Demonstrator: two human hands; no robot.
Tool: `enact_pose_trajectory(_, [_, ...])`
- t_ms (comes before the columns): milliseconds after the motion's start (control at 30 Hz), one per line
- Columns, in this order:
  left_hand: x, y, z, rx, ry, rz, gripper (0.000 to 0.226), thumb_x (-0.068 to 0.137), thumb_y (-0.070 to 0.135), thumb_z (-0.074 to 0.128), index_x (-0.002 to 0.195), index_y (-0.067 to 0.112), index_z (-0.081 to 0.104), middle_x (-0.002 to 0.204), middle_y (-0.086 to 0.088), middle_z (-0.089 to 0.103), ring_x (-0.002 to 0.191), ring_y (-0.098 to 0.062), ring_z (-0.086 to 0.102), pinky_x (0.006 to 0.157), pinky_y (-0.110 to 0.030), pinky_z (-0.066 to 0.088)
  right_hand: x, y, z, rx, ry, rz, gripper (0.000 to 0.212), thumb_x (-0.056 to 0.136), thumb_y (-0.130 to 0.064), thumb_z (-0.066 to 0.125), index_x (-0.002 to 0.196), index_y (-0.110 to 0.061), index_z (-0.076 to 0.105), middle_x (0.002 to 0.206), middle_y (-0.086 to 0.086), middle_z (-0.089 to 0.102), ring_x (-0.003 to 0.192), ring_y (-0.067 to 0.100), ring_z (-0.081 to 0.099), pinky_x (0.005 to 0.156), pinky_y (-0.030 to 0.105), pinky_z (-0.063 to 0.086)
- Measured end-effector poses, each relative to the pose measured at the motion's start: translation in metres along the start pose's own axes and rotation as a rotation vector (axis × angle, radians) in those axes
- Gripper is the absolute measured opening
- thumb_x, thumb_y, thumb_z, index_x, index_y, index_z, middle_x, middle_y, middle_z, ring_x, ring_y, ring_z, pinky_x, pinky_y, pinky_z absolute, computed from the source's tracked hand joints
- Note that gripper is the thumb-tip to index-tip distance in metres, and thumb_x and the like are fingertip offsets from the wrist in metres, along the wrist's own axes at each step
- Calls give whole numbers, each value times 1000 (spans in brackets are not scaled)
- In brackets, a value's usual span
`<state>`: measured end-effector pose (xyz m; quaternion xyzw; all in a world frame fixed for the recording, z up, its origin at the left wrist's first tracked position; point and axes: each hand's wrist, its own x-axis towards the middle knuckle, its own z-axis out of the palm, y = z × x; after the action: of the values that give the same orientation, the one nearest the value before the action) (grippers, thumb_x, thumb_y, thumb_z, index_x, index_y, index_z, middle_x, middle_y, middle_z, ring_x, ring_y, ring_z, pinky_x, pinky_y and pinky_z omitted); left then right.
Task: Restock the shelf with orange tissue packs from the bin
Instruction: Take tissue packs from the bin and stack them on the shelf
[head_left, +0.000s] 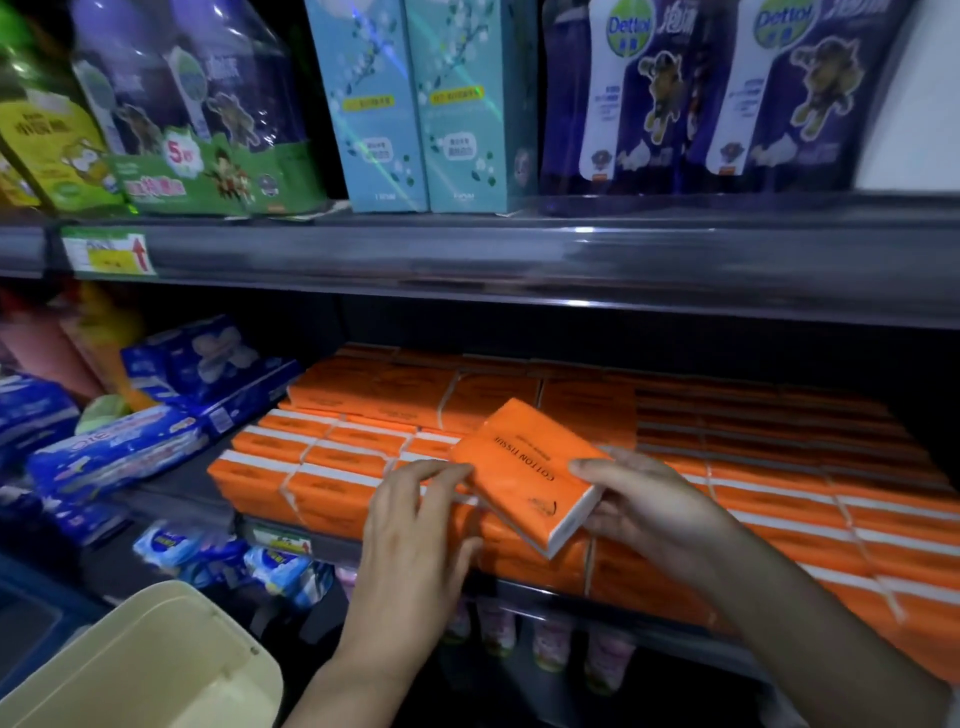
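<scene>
One orange tissue pack (524, 467) tilted, right hand (649, 504) gripping its end, left hand (415, 525) touching its edge

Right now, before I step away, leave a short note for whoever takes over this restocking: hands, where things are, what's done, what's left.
Right hand: grips the near end of one orange tissue pack, which is tilted above the front rows.
Left hand: fingertips touch that pack's left edge.
Shelf: already holds many stacked orange packs.
Bin: lower left; its contents can't be made out.
Left to do: set this pack down, then check the bin for more.
</scene>
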<state>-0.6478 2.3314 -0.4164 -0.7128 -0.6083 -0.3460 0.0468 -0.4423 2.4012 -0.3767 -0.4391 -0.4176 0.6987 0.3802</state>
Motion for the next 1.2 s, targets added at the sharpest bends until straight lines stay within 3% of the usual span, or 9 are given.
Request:
enact_pose_trajectory(200, [6,12,38,-71,-137,-10,34,79,38,64,109,21,63,105,5,61,98,-18,58,85,-27,45,-19,-9,-68,67,189,-20,17,87,-8,57,104,-6,59,90,11,74,79,21,72,63,29,59])
enact_pose_trajectory(333, [13,28,60,-53,-213,71,41,81,46,43,103,21,67,101,4,66,93,-18,62,84,-26,48,-28,-18,-112,180,418,-105,7,86,-5,56,85,-12,55,73,7,70,67,18,71,59,28,59])
enact_pose_trajectory(467, [15,27,74,11,-288,85,34,81,42,59,103,19,69,99,1,68,90,-22,64,80,-31,51,-21,-15,-129,230,609,-117,7,86,-7,59,88,-12,55,85,8,63,79,19,63,54,26,58])
enact_pose_trajectory(600, [18,28,78,38,-311,63,37,59,22,88,92,17,72,85,0,69,74,-24,66,66,-30,54,-7,4,-119,190,575,-27,25,84,-18,67,103,-2,60,95,16,68,91,27,67,68,31,59])
enact_pose_trajectory(767, [19,29,77,27,-302,29,36,57,20,89,89,18,73,81,0,69,73,-24,66,66,-30,54,-17,11,-110,126,397,52,11,86,-15,64,82,-5,61,76,9,65,74,22,70,67,32,55])
enact_pose_trajectory(867, [19,30,78,26,-295,34,36,55,18,90,87,16,74,79,-1,69,71,-25,66,64,-30,54,-32,14,-116,-105,420,36,11,85,-16,65,77,-9,61,66,6,58,61,17,60,54,26,51])
enact_pose_trajectory(967, [18,31,79,15,-285,19,34,56,17,89,87,15,74,78,-3,69,71,-26,66,65,-32,54,-39,8,-131,-599,697,-250,14,78,-14,73,75,-15,59,68,0,52,61,14,48,55,24,38])
enact_pose_trajectory(1100, [18,32,80,11,-287,5,33,57,18,89,87,15,74,78,-3,69,71,-27,66,66,-33,54,-22,-5,-150,-1064,599,-235,84,66,-31,82,138,-24,40,131,7,44,122,23,43,95,32,42])
enact_pose_trajectory(1200, [18,32,79,5,-287,5,32,58,19,88,87,16,74,78,-2,69,71,-25,65,65,-32,54,-5,-15,-154,-1178,436,-201,104,64,-38,83,147,-28,22,148,5,33,134,21,34,103,27,35])
